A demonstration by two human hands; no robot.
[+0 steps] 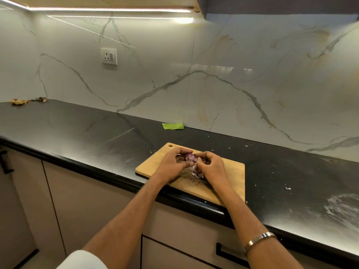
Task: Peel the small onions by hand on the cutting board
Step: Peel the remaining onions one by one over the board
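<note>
Item: small purple onion (189,157), pinched between my left hand (173,164) and right hand (210,164), above the rectangular wooden cutting board (232,175). Loose pinkish peel (197,171) beneath both hands. Step: stripping skin; next likely needs another pull.

A home kitchen: black stone counter (77,129), marble-look backsplash (213,74), wall socket (109,56), under-cabinet light strip (108,9), wooden cutting board (231,177).
</note>
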